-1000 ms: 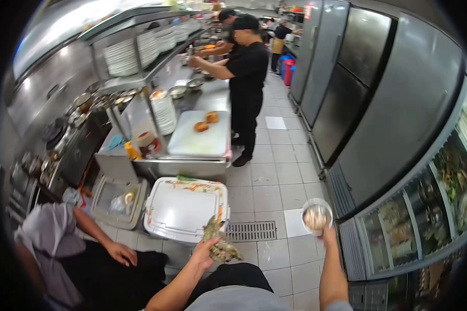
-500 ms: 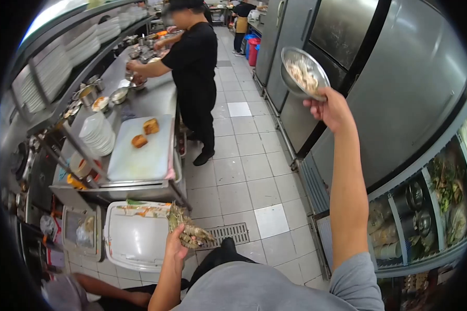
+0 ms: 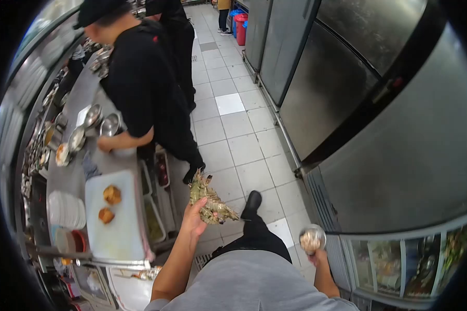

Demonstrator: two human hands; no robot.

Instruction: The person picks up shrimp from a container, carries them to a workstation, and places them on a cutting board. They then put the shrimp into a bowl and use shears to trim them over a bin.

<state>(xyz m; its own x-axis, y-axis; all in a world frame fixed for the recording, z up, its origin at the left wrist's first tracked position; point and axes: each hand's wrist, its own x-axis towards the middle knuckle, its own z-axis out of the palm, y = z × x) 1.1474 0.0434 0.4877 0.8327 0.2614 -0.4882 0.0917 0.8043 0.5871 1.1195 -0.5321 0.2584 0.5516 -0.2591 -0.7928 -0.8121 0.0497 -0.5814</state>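
Note:
My left hand (image 3: pixel 194 218) is closed around several raw, whole prawns (image 3: pixel 208 201), held up in front of my body with heads and legs sticking out past the fingers. Low on the right, my right hand (image 3: pixel 319 258) grips the rim of a small metal bowl (image 3: pixel 322 236). Pale pieces of food (image 3: pixel 310 241) lie in that bowl; their exact kind is too small to tell.
On the left counter, a white cutting board (image 3: pixel 120 228) bears two browned pieces (image 3: pixel 112 195), beside stacked white dishes (image 3: pixel 66 210). A co-worker in black (image 3: pixel 140 78) leans over metal bowls (image 3: pixel 110 125). Steel refrigerators (image 3: pixel 342 93) line the right; a tiled aisle (image 3: pixel 238 140) runs between.
My right hand has come down with the bowl from high at the right to beside my body. The prawns have moved slightly up and right. The co-worker now appears closer.

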